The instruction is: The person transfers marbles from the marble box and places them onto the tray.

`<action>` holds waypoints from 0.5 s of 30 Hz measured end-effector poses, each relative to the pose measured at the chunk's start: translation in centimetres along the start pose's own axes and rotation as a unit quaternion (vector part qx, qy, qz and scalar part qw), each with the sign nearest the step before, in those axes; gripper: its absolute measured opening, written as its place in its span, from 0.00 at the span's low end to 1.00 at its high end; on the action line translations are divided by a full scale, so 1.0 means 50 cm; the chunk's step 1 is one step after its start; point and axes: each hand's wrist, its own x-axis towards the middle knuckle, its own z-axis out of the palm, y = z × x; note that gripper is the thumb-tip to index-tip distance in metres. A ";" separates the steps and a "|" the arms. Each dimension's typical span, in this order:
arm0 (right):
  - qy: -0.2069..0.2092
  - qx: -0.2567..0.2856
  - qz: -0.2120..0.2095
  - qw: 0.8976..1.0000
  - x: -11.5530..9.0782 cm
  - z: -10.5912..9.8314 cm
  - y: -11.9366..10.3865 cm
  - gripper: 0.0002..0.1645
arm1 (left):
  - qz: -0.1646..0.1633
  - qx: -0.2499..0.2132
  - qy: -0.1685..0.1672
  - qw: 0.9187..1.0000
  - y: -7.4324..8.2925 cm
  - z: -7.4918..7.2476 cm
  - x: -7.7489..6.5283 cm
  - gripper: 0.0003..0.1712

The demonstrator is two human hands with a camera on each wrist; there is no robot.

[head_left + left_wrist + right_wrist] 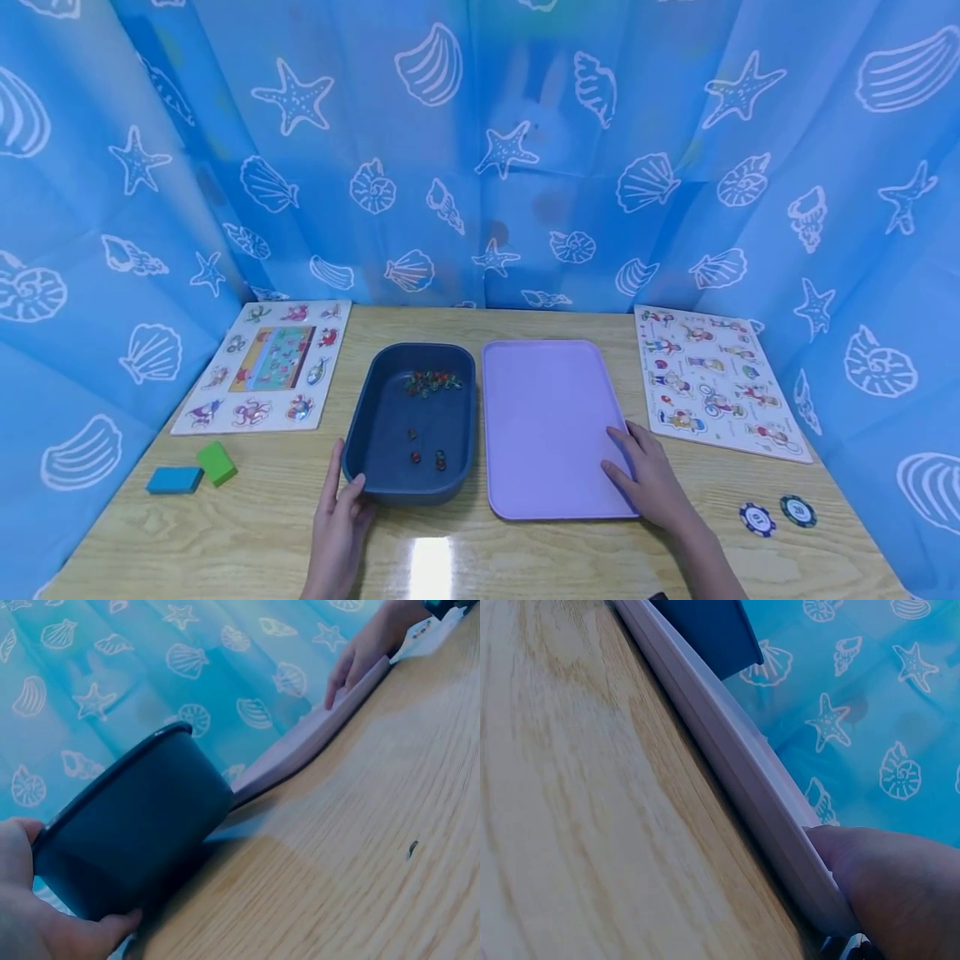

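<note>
The left hand [340, 517] grips the dark bin [380, 417], the right hand [651, 479] holds the purple tray [551, 425] right of it, and tilting the bin could spill its small pieces [432, 383].

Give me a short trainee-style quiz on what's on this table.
1. True or false: some small pieces in the dark tub lie apart from the main cluster.
2. In the head view, which lies left of the tub? (A) two round chips; (B) a green block; (C) a sports picture board.
3. Fill in: the right hand touches the ____.

Key: 1. True. 2. B. 3. Purple tray.
</note>
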 end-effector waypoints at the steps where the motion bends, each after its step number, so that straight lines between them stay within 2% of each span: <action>1: 0.001 -0.001 0.000 1.000 0.000 0.000 0.000 0.31 | 0.002 -0.002 -0.002 1.000 -0.001 0.000 0.001 0.34; 15: -0.017 -0.009 0.007 1.000 0.002 -0.005 -0.003 0.32 | 0.028 0.017 0.003 0.999 -0.021 0.003 -0.007 0.30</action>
